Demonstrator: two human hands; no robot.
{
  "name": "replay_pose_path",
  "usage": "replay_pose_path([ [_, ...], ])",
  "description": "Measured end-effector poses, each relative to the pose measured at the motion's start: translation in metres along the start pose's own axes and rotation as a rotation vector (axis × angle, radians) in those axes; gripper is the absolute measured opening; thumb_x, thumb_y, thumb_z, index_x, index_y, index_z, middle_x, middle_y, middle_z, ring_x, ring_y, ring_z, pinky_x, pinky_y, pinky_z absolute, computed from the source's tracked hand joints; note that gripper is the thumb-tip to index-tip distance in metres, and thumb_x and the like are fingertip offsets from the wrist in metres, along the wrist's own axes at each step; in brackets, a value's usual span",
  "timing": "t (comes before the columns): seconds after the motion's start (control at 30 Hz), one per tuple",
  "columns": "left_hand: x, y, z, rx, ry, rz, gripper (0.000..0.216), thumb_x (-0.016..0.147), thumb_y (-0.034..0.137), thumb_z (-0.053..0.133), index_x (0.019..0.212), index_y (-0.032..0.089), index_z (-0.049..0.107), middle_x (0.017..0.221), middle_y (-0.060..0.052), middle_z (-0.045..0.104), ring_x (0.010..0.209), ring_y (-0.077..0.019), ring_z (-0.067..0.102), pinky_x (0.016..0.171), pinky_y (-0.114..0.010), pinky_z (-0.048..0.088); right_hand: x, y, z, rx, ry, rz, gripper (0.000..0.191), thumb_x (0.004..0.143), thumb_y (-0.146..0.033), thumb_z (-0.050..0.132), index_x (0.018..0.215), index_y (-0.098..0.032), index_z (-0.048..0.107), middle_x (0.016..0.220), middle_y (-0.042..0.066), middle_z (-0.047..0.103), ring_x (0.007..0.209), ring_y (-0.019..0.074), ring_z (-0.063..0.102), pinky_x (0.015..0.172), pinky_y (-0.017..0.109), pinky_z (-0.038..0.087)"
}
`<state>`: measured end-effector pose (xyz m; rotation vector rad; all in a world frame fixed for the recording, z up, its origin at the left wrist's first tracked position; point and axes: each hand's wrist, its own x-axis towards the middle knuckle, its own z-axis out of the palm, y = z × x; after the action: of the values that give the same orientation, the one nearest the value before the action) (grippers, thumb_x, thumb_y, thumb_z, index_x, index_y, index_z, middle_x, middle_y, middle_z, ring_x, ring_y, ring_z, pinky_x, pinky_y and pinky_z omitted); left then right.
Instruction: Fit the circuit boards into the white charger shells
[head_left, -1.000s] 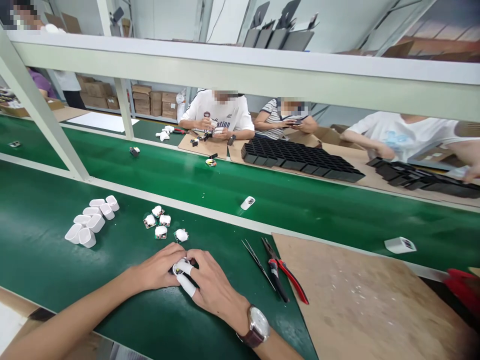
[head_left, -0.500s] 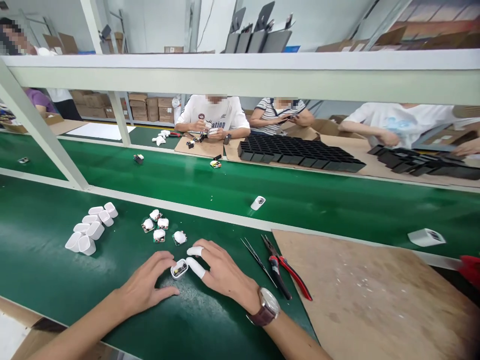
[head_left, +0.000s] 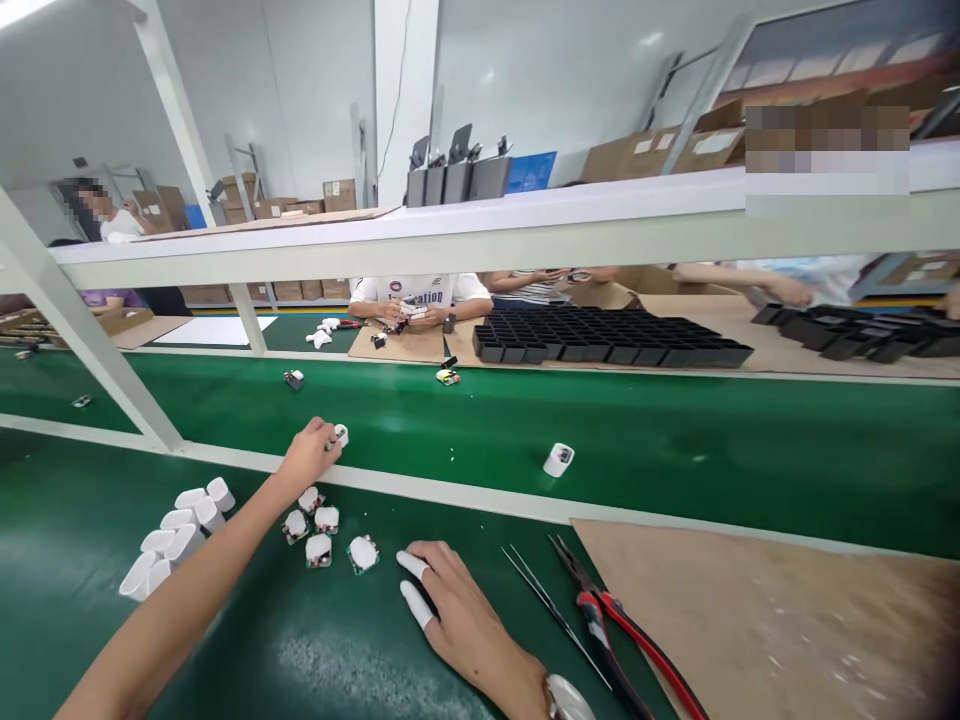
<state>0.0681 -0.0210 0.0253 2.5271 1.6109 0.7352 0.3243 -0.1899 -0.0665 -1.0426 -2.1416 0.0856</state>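
My left hand (head_left: 309, 458) reaches over the pale rail to the green belt, its fingers closed on a small white plastic housing (head_left: 341, 436). Dark parts show in the housing's open end. My right hand (head_left: 469, 620) rests on the green bench with fingers spread and nothing in them; two fingertips wear white finger cots. Just left of it lies a circuit board (head_left: 363, 553) topped with a white pad. Several similar boards (head_left: 319, 549) sit in a cluster further left. Beside my left forearm stand several white housings (head_left: 180, 540), partly hidden by the arm.
Tweezers (head_left: 551, 605) and red-handled pliers (head_left: 600, 600) lie right of my right hand, near a brown board (head_left: 750, 620). Another white housing (head_left: 558, 460) is on the belt (head_left: 675, 430). Across it, co-workers handle parts near black trays (head_left: 607, 338). A shelf beam (head_left: 450, 235) crosses above.
My left hand has carried the white housing from the bench forward to the belt. My right hand has come away from it and stays on the bench. The camera view has tilted up.
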Motion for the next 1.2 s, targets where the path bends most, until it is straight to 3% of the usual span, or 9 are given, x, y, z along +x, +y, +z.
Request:
replay_pose_path([
  [0.17, 0.017, -0.035, -0.002, -0.009, -0.116, -0.043, 0.02, 0.091, 0.038, 0.065, 0.097, 0.021, 0.073, 0.102, -0.01, 0.075, 0.096, -0.0267, 0.073, 0.088, -0.035, 0.057, 0.001, -0.005, -0.007, -0.012, -0.052, 0.062, 0.031, 0.1, -0.011, 0.053, 0.129, -0.021, 0.059, 0.117, 0.011, 0.064, 0.104, 0.0261, 0.063, 0.091, 0.048, 0.06],
  [0.27, -0.012, -0.065, -0.033, 0.003, -0.133, -0.07, 0.054, 0.091, 0.057, 0.06, 0.129, 0.02, 0.067, 0.135, -0.013, 0.068, 0.124, -0.0321, 0.065, 0.104, -0.041, 0.052, 0.002, -0.006, -0.01, -0.005, -0.094, 0.096, 0.031, 0.1, -0.013, 0.055, 0.129, -0.02, 0.059, 0.121, 0.012, 0.065, 0.108, 0.0266, 0.062, 0.096, 0.049, 0.058],
  [0.37, -0.051, -0.102, -0.072, 0.194, -0.231, -0.208, 0.075, 0.085, 0.066, 0.06, 0.142, 0.016, 0.06, 0.142, -0.018, 0.065, 0.132, -0.0399, 0.058, 0.109, -0.05, 0.047, 0.01, -0.008, -0.008, -0.015, -0.132, 0.105, 0.037, 0.1, -0.016, 0.057, 0.137, -0.021, 0.056, 0.131, 0.013, 0.065, 0.114, 0.0281, 0.063, 0.099, 0.054, 0.057],
  [0.57, -0.107, -0.135, -0.099, 0.402, -0.441, -0.389, 0.06, 0.091, 0.052, 0.054, 0.137, 0.014, 0.064, 0.12, -0.021, 0.076, 0.113, -0.0444, 0.071, 0.092, -0.052, 0.055, 0.043, -0.019, 0.012, -0.041, -0.307, -0.101, 0.048, 0.092, -0.007, 0.059, 0.139, -0.015, 0.058, 0.158, 0.014, 0.05, 0.141, 0.0324, 0.049, 0.11, 0.053, 0.051],
  [0.77, -0.118, -0.067, -0.094, 0.161, -0.234, -0.223, 0.06, 0.095, 0.047, 0.056, 0.147, 0.016, 0.052, 0.145, -0.016, 0.063, 0.133, -0.0367, 0.06, 0.111, -0.049, 0.046, 0.03, -0.03, 0.02, -0.196, -0.249, -0.013, 0.022, 0.094, -0.012, 0.061, 0.115, -0.013, 0.067, 0.118, 0.019, 0.069, 0.11, 0.0331, 0.066, 0.095, 0.052, 0.057],
  [0.87, -0.137, -0.009, -0.075, -0.197, -0.324, 0.004, 0.05, 0.097, 0.046, 0.062, 0.143, 0.025, 0.055, 0.14, -0.008, 0.066, 0.125, -0.0304, 0.065, 0.107, -0.042, 0.052, 0.008, -0.038, 0.002, -0.242, -0.248, 0.113, 0.039, 0.099, -0.033, 0.065, 0.129, -0.008, 0.059, 0.103, 0.018, 0.068, 0.095, 0.035, 0.067, 0.087, 0.057, 0.058],
  [1.0, -0.166, 0.043, -0.025, -0.384, -0.457, 0.291, 0.055, 0.097, 0.025, 0.064, 0.15, 0.027, 0.052, 0.14, -0.01, 0.062, 0.126, -0.0275, 0.062, 0.108, -0.037, 0.052, -0.008, -0.044, -0.028, -0.084, -0.328, 0.104, 0.066, 0.099, -0.03, 0.065, 0.155, -0.011, 0.037, 0.142, 0.022, 0.057, 0.126, 0.0347, 0.059, 0.104, 0.053, 0.055],
  [1.1, -0.178, 0.051, 0.004, -0.472, -0.454, 0.246, 0.062, 0.097, 0.025, 0.065, 0.155, 0.027, 0.044, 0.138, -0.01, 0.06, 0.125, -0.0264, 0.061, 0.106, -0.037, 0.053, -0.011, -0.043, -0.04, 0.004, -0.427, 0.03, 0.058, 0.103, -0.016, 0.052, 0.158, -0.019, 0.035, 0.157, 0.015, 0.049, 0.143, 0.0304, 0.047, 0.115, 0.052, 0.049],
  [1.2, -0.186, 0.045, 0.015, -0.525, -0.467, 0.127, 0.072, 0.097, 0.038, 0.07, 0.16, 0.03, 0.036, 0.146, -0.01, 0.056, 0.132, -0.0291, 0.057, 0.111, -0.042, 0.051, -0.016, -0.041, -0.04, -0.017, -0.435, 0.028, 0.046, 0.105, -0.018, 0.051, 0.15, -0.02, 0.047, 0.147, 0.015, 0.058, 0.132, 0.0306, 0.057, 0.111, 0.054, 0.052],
])
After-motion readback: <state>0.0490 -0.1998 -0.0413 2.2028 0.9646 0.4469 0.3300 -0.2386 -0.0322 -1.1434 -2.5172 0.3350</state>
